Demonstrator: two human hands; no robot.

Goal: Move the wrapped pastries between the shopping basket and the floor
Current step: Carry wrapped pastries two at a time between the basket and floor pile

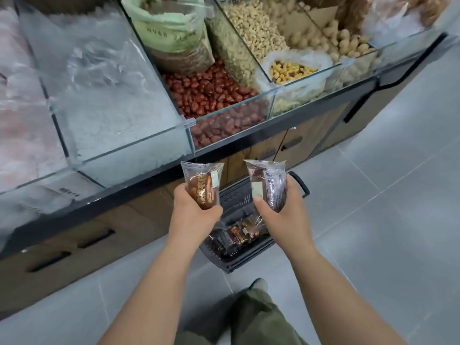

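Note:
A dark plastic shopping basket (239,263) stands on the grey tiled floor (373,220) against the counter, directly below my hands. Several wrapped pastries (239,236) lie inside it. My left hand (194,212) grips one brown wrapped pastry (202,183) in clear film, held upright above the basket. My right hand (281,212) holds a darker wrapped pastry (270,185), also upright. Both arms reach forward from the bottom of the head view.
A glass-fronted bulk-food counter (224,115) runs across the upper view with red dates (206,93), nuts and bagged goods. Wooden drawers with black handles (94,240) sit below it. My leg in green trousers and shoe (256,295) stands just behind the basket.

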